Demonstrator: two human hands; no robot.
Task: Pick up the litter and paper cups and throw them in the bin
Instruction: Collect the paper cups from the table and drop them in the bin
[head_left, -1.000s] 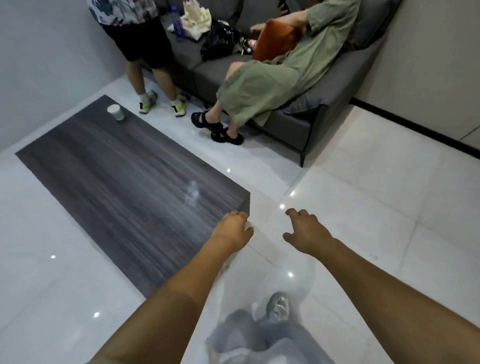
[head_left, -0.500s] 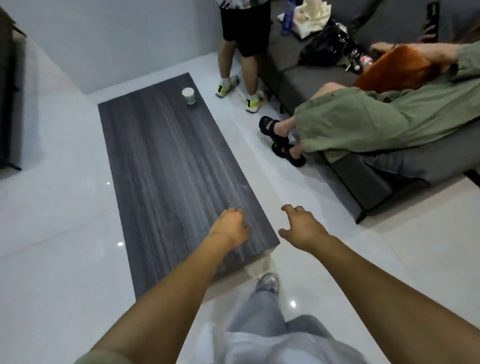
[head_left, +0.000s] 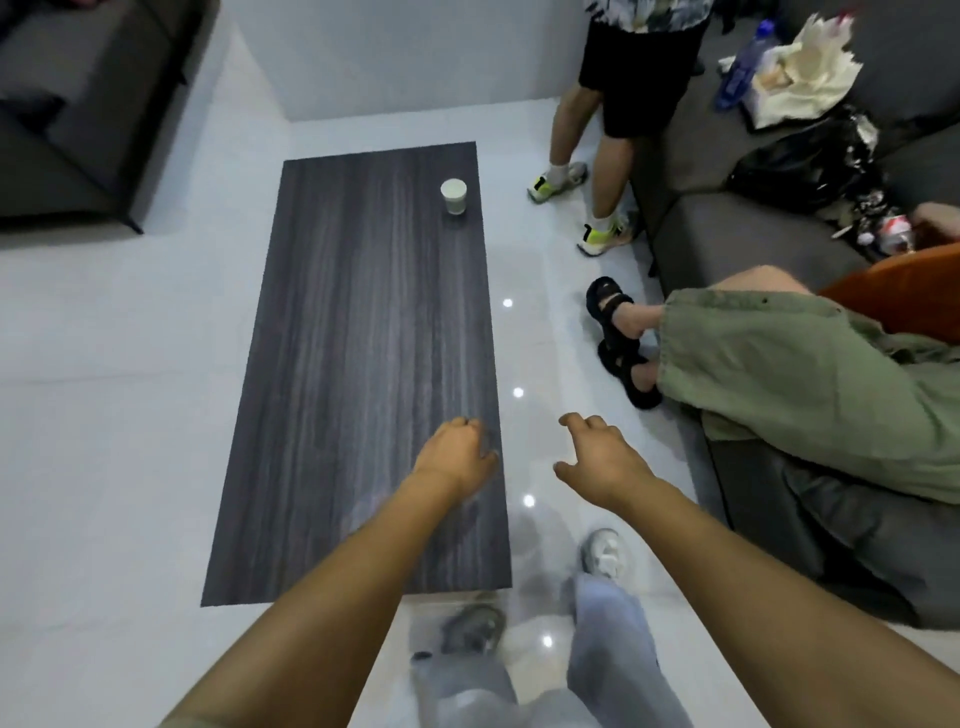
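A white paper cup (head_left: 453, 196) stands upright near the far right corner of the long dark wooden table (head_left: 363, 364). My left hand (head_left: 457, 452) hovers over the table's near right part with its fingers curled in and nothing visible in it. My right hand (head_left: 597, 457) hangs over the white floor just right of the table, fingers relaxed and empty. Both hands are far short of the cup. On the grey sofa (head_left: 727, 228) at the right lie a black plastic bag (head_left: 810, 161), a crumpled white paper bag (head_left: 800, 78) and a blue bottle (head_left: 740, 67). No bin is in view.
One person in black shorts (head_left: 634, 78) stands by the table's far right corner. Another in green clothes (head_left: 779, 374) sits on the sofa, sandalled feet (head_left: 623, 348) out on the floor. A dark armchair (head_left: 78, 114) is at the far left. My own legs show below.
The view has swung left, so the table now runs straight ahead and the cup is nearer the middle. Both hands keep the same pose; my left hand is now over the table.
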